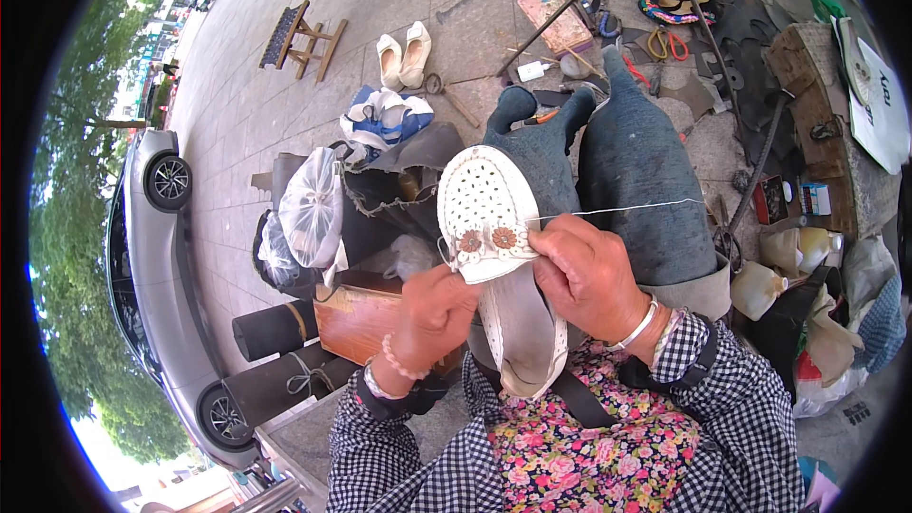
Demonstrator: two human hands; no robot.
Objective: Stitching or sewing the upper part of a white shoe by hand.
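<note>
A white perforated shoe (486, 185) with brown flower trims is held mid-view, toe near 12 o'clock. At its 4 o'clock side, the right hand (591, 277) grips the edge between its fingers; at 8, the left hand's (435, 312) fingers are curled closed, their contents hidden. A pale thread (627, 209) runs toward 3. Farther out: white pumps (414, 57) at 11, orange-handled scissors (676, 46) at 1, a silver car (166, 294) near 9.

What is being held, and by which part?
A white shoe: the left hand grips its left side and the right hand its right side, near the flowers.
</note>
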